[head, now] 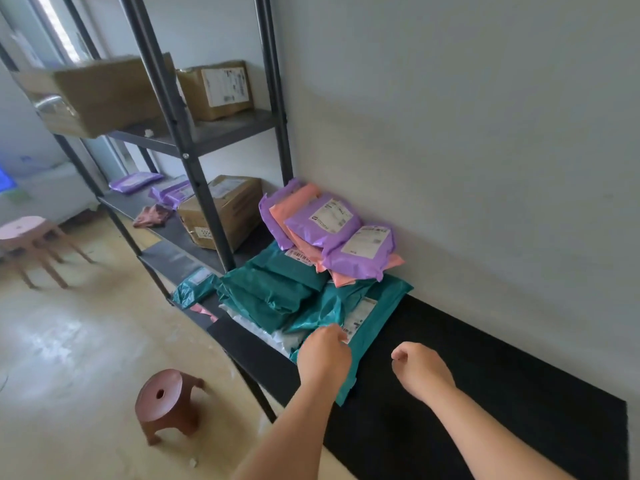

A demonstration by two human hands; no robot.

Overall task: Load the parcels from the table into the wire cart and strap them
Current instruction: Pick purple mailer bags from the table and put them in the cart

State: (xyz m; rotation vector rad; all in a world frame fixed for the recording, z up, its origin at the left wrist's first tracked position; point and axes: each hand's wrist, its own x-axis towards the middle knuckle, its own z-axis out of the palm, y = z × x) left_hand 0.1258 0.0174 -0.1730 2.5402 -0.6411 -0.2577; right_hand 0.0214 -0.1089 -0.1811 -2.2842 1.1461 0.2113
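1. Left hand (pixel 323 355): reaching in at lower centre, seen from the back, fingers curling down onto the large teal parcel (pixel 381 299). It seems to be pinching the plastic beside the white label, though the knuckles are hiding the fingertips.
2. Right hand (pixel 420 370): hovering just right of the left one above bare tabletop, fingers curling into a loose fist, holding nothing and touching nothing.
3. Black table (pixel 502 393): running along the grey wall (pixel 485 150) from lower right toward centre, carrying the parcels at its far end.
4. Brown stool (pixel 166 400): standing on the floor at lower left, in front of the table.
5. Large teal parcel: lying flat, its near corner overhanging the table's front edge, its far end lying under the pink mailers.
6. Teal parcel stack (pixel 277 289): sitting just left of it, bags overlapping, a white packet (pixel 287 339) showing beneath.
7. Purple and pink parcels (pixel 332 230): lying in a fanned pile against the wall behind the teal ones, labels facing up.
8. Metal rack (pixel 204 202): standing left of the table and receding toward upper left, holding a small teal parcel (pixel 194 287) low down, cardboard boxes (pixel 225 213) on two levels, and purple mailers (pixel 135 181) further back.
9. Pink stool (pixel 24 230): standing at far left, blurring.
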